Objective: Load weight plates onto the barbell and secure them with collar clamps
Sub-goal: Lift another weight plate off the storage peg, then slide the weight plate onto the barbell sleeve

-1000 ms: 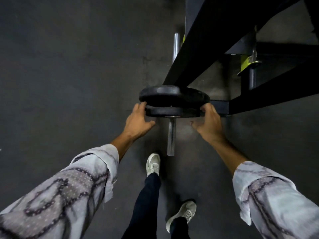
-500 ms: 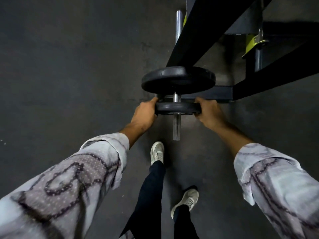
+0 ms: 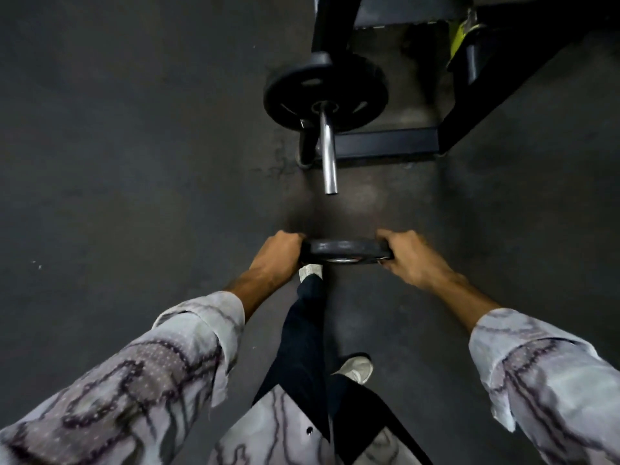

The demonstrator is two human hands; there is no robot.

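Glossy chrome barbell sleeve [image 3: 327, 156], matt black plate [image 3: 345, 250], patterned cloth sleeves [image 3: 161, 367]

Dim and grainy, with a faint glint along the steel bar [image 3: 327, 152], deep shadow over the black frame [image 3: 385, 142], soft motion blur on the sleeves [image 3: 134, 380], and wide-angle stretching toward the corners.

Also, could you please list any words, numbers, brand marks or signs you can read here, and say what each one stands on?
None can be read.
Large plate on the barbell sleeve: raised shapes on its face, too dark and blurred to read.
Small plate held by the left hand and right hand: edge-on, no marking shows.
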